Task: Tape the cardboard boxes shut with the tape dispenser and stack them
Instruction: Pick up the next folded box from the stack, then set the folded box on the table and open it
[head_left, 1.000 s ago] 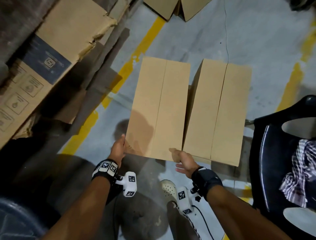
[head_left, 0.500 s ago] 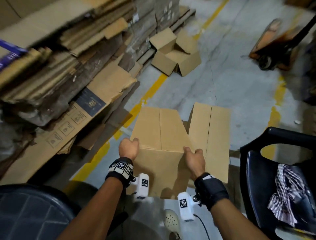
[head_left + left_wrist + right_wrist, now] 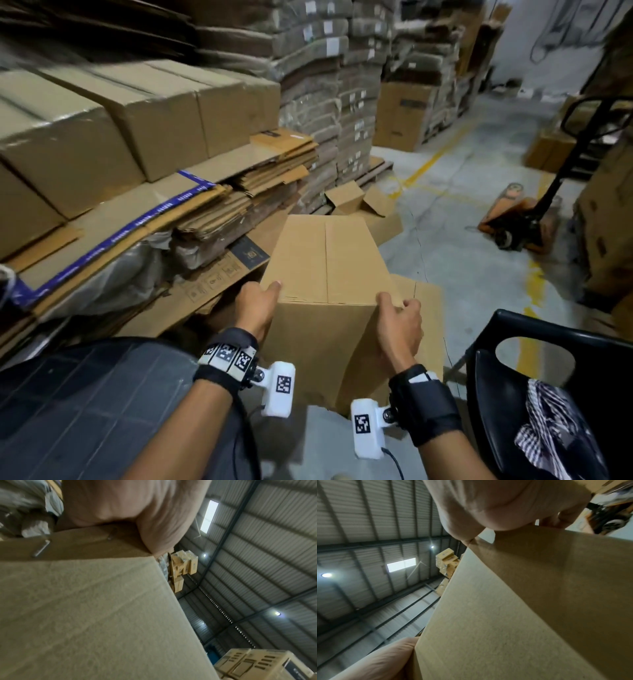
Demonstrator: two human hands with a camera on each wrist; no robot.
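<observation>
Both hands clamped on one cardboard box (image 3: 325,274), held up off the floor (image 3: 462,246) in front of the body.

L hand (image 3: 255,310) at the box's near-left top corner: palm flat vs. the left side wall, thumb hooked over the top edge, fingers hidden behind the box. In the left wrist view, heel of palm (image 3: 120,507) pressed on the cardboard (image 3: 85,615); staples visible in the side seam.

R hand (image 3: 399,330) at the near-right top corner: thumb over the top edge, fingers wrapped around the right side wall. In the right wrist view, palm (image 3: 505,504) on the corner edge of the cardboard (image 3: 505,615), fingertips curling over the far side.

Box long axis pointing away from the body; top flaps closed, centre seam running near to far, no tape seen on it. Near end face tilted toward the camera, far end slightly higher. Box sits between the two hands and extends beyond them; wrists below its near top edge.

Just right of and behind the held box, a 2nd cardboard box (image 3: 428,308) on the floor, partly hidden. Black chair (image 3: 534,342) w/ checked cloth (image 3: 555,428) at right. Flattened cardboard stacks (image 3: 222,205) at left. Further out, small open cartons (image 3: 359,198), then an orange pallet jack (image 3: 520,219) at far right.
</observation>
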